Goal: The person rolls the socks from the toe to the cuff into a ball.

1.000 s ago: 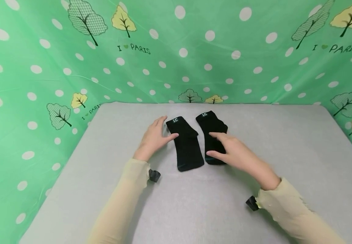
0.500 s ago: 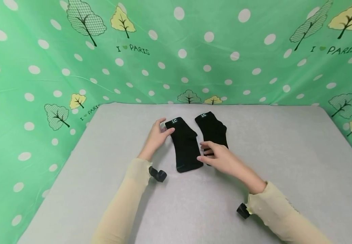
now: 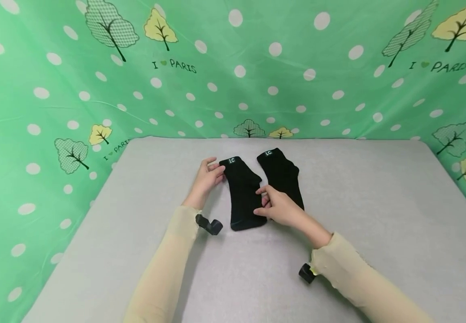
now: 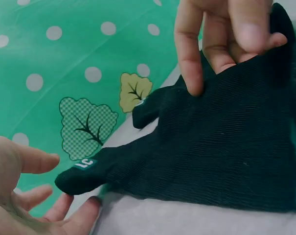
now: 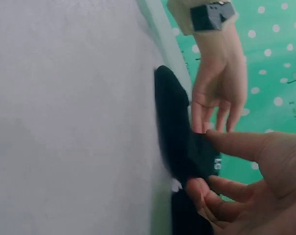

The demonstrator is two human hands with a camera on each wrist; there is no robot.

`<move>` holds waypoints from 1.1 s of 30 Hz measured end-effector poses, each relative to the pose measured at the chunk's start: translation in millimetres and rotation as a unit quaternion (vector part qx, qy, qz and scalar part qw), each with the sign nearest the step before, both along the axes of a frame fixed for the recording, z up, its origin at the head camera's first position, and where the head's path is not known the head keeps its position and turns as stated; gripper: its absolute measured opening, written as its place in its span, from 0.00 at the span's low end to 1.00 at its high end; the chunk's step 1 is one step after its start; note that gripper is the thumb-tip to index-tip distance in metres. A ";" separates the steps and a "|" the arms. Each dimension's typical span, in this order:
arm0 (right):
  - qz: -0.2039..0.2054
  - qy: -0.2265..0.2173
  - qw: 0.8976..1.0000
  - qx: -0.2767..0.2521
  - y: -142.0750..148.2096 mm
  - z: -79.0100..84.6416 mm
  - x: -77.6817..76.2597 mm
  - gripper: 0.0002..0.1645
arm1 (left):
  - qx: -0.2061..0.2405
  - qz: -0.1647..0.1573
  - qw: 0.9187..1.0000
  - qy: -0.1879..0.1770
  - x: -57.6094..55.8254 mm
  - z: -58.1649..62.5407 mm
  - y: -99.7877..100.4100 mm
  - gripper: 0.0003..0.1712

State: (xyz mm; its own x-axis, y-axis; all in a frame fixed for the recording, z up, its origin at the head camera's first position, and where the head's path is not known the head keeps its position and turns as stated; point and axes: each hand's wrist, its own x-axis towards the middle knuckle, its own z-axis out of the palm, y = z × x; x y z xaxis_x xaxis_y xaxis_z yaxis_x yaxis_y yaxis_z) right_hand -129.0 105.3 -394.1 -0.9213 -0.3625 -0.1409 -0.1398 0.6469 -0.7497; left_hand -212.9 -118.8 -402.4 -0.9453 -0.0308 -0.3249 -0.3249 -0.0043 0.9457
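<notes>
We see two black socks lying side by side on a grey table (image 3: 233,280), each with white LC lettering at its cuff, toes towards the person. The left sock (image 3: 244,202) lies between the two hands. At its cuff we find the left hand (image 3: 206,180), thumb and fingers apart on either side of the fabric, fingertips touching it and the thumb clear of it. Our view shows the right hand (image 3: 282,207) along the same sock's inner edge, index finger resting on the knit and other fingers partly hidden behind it; we cannot tell whether it pinches the edge. The right sock (image 3: 284,175) lies just beside, its toe hidden beneath the right hand. Behind the table we see a green dotted cloth (image 3: 313,119).
</notes>
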 end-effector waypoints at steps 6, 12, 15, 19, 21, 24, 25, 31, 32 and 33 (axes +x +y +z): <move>0.003 0.041 0.999 -0.009 -7.2 -6.7 -2.0 0.23 | 0.003 0.008 1.000 -0.006 -7.7 -5.3 1.3 0.23; -0.028 0.039 0.998 -0.050 -7.9 -11.8 3.6 0.20 | 0.006 0.029 1.000 0.000 -9.3 -10.2 1.6 0.17; -0.049 0.042 0.995 -0.072 -4.7 -11.3 8.9 0.18 | 0.009 0.026 1.000 0.004 -10.5 -6.5 1.6 0.15; -0.069 0.041 0.990 -0.116 2.7 -6.1 12.1 0.16 | 0.026 0.015 0.999 0.023 -13.9 0.2 0.6 0.14; -0.069 0.037 0.987 -0.142 7.1 -3.0 13.2 0.15 | 0.036 0.013 0.999 0.033 -14.2 2.1 -0.6 0.13; -0.066 0.025 0.983 -0.169 15.3 0.4 12.4 0.14 | 0.052 0.006 0.998 0.037 -15.4 4.1 -1.6 0.12; -0.065 0.022 0.983 -0.171 18.6 1.5 11.7 0.15 | 0.056 0.005 0.998 0.037 -16.2 5.3 -1.0 0.12; -0.074 0.019 0.985 -0.158 40.7 5.4 5.1 0.16 | 0.072 -0.019 0.996 0.042 -24.1 13.3 11.3 0.13; -0.076 0.018 0.985 -0.156 43.8 5.6 4.5 0.16 | 0.074 -0.023 0.996 0.044 -25.4 13.7 14.0 0.13; -0.079 0.015 0.985 -0.155 46.4 5.8 4.2 0.16 | 0.076 -0.025 0.996 0.045 -26.7 13.7 17.0 0.13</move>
